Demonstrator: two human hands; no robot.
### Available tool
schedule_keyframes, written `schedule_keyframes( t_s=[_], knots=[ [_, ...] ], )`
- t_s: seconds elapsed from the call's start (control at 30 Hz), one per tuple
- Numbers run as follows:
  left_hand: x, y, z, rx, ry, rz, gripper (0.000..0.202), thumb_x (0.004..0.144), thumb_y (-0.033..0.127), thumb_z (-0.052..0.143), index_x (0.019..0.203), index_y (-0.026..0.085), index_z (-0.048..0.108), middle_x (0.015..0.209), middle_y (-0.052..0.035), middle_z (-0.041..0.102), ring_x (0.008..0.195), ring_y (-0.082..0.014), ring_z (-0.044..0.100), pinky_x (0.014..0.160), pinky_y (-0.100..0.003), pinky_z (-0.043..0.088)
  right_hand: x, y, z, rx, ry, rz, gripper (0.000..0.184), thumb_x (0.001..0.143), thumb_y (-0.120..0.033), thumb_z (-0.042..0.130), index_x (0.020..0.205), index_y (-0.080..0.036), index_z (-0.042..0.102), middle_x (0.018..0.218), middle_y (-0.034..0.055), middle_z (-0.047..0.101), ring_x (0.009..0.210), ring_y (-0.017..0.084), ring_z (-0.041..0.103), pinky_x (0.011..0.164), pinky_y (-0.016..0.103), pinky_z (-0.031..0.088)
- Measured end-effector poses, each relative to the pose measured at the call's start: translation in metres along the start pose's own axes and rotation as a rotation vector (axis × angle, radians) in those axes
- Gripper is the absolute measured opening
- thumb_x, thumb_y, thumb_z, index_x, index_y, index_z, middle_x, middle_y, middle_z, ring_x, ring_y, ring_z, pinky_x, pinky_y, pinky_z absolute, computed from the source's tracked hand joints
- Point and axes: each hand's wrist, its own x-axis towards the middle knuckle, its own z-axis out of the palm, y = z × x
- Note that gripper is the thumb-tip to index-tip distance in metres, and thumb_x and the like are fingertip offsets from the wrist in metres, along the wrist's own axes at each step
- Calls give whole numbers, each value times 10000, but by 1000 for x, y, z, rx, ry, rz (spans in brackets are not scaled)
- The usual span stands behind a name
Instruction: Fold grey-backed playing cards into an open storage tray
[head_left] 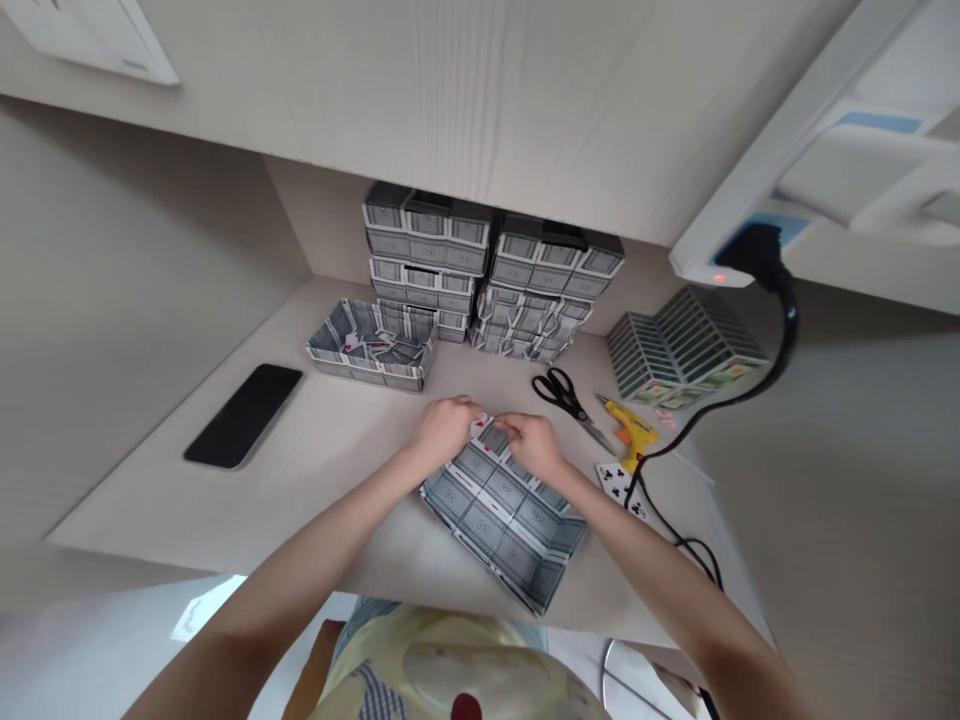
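In front of me on the desk lies an open box made of playing cards [499, 515], turned at an angle, with grey patterned card backs lining it. My left hand [444, 428] is closed on the far edge of this box, at its left. Close beside it, my right hand [531, 443] pinches the same edge with bent fingers. Between the two hands a card with red marks [480, 428] shows at the rim. The fingertips partly cover that edge.
Behind stand stacked card boxes [427, 235] and an open card box [371, 345] holding loose pieces. A phone [244, 415] lies left. To the right are scissors [570, 400], a yellow glue gun [632, 428], loose cards [615, 482], stacks of cards [682, 345] and a black cord [780, 360].
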Motion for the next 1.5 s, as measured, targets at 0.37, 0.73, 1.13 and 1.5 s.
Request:
schedule_keyframes(
  t_s=[0.37, 0.73, 1.13, 1.5],
  knots=[
    [-1, -6, 6, -85, -123, -103, 200, 773, 149, 443, 806, 164, 639, 805, -71, 674, 777, -165, 607, 662, -227, 408, 1, 3, 5, 34, 9, -56, 317, 765, -119, 464, 966, -251, 671, 959, 3, 685, 877, 159, 631, 757, 243, 468],
    [1, -7, 11, -60, -89, -88, 155, 754, 170, 481, 862, 176, 592, 842, -62, 656, 789, -170, 604, 642, -227, 407, 1, 14, 4, 156, 23, -7, 234, 819, -240, 457, 928, -221, 663, 939, 23, 686, 843, 157, 626, 750, 254, 463],
    [1, 1, 5, 32, 92, -373, 197, 822, 232, 425, 968, 172, 543, 817, -104, 663, 772, -206, 630, 640, -258, 422, 6, -43, -9, -420, 18, 87, 653, 725, -187, 515, 1323, -81, 275, 1184, 204, 495, 1092, 327, 409, 935, 556, 225],
    [1, -16, 17, -125, 156, -401, 194, 790, 300, 472, 838, 165, 603, 790, -84, 664, 747, -185, 610, 613, -239, 387, 15, -35, 13, -257, 15, -31, 691, 749, -425, 514, 1332, -153, 264, 1205, 149, 445, 1028, 288, 382, 816, 400, 298]
  ],
)
